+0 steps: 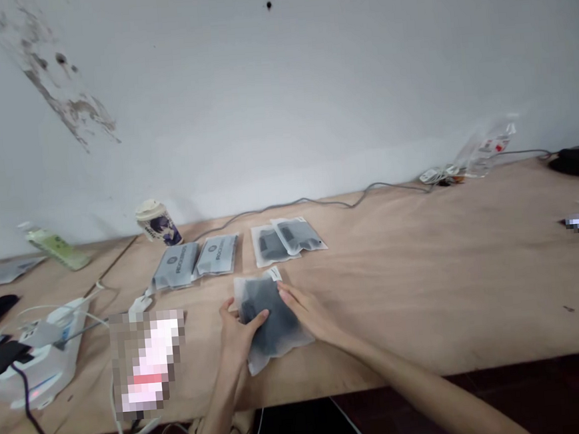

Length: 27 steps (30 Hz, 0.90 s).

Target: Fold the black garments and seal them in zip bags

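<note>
A frosted plastic bag point(278, 321) with something dark folded inside lies at the front of the table before me, a small white label at its top edge. My left hand point(241, 328) grips its left side, thumb across the top face and the other fingers at the edge. At the upper right edge, beside the label, my right hand point(307, 309) has its thumb and fingers closed on the bag; the fingertips are partly hidden. Behind it lie two overlapping frosted bags with dark contents, the nearer-right one point(298, 235) on top.
Two printed grey packets point(175, 265) lie to the back left, near a paper cup point(158, 222). A green bottle point(58, 247), a white power strip point(54, 356) with cables and a blurred-out phone point(153, 361) are left. A grey cable point(303, 200) runs along the wall.
</note>
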{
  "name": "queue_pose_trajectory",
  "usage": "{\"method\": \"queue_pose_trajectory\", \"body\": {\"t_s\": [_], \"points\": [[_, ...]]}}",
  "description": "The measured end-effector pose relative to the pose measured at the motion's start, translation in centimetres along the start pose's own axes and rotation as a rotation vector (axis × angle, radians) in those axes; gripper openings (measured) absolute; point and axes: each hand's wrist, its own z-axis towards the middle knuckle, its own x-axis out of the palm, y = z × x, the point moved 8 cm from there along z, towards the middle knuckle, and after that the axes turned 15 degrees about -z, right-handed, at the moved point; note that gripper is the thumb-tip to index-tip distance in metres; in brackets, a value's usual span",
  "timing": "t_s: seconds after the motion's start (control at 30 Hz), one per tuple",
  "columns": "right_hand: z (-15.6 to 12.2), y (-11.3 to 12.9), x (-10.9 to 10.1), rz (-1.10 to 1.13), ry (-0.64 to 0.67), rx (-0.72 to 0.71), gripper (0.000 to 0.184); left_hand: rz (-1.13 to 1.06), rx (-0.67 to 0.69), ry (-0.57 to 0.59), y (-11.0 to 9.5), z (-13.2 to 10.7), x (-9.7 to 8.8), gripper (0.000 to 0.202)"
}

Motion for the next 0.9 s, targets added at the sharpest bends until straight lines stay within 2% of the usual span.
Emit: {"method": "queue_pose_trajectory", "body": {"t_s": [0.1, 0.17, 0.23, 0.3, 0.4, 0.47, 0.57, 0.73, 0.8, 0.9], "points": [[3.7, 0.5, -0.6, -0.087, -0.035, -0.144, 0.045, -0.006, 0.1, -0.086, -1.3, 0.1, -1.8, 0.088], [7.1, 0.1, -0.3, -0.159, -0.063, -0.178, 0.044, -0.007, 0.145, -0.141, -2.1, 0.0, -3.0, 0.085], [10.6, -0.5, 0.7, -0.214, -0.05, -0.213, 0.044, -0.014, 0.176, -0.168, -2.7, -0.2, -4.0, 0.082], [13.3, -1.4, 2.8, -0.45, 0.022, -0.277, 0.055, -0.021, 0.204, -0.169, -3.2, -0.2, -4.6, 0.077], [15.3, -3.8, 4.9, -0.633, 0.094, -0.215, 0.073, 0.002, 0.237, -0.178, -4.0, 0.9, -5.0, 0.073], [15.4, -4.9, 5.4, -0.667, 0.092, -0.168, 0.078, 0.038, 0.268, -0.191, -4.9, 2.6, -4.9, 0.073], [14.8, -6.0, 5.1, -0.685, 0.063, -0.098, 0.079, 0.109, 0.306, -0.202, -6.5, 6.6, -3.7, 0.075], [13.3, -7.4, 3.8, -0.69, 0.061, -0.056, 0.08, 0.27, 0.313, -0.144, -8.2, 13.4, 0.1, 0.072], [12.3, -8.0, 3.2, -0.685, 0.075, -0.078, 0.082, 0.302, 0.289, -0.109, -8.1, 15.1, 1.6, 0.071], [10.6, -8.9, 2.3, -0.688, 0.076, -0.107, 0.085, 0.372, 0.268, -0.088, -7.7, 16.3, 3.3, 0.071]]}}
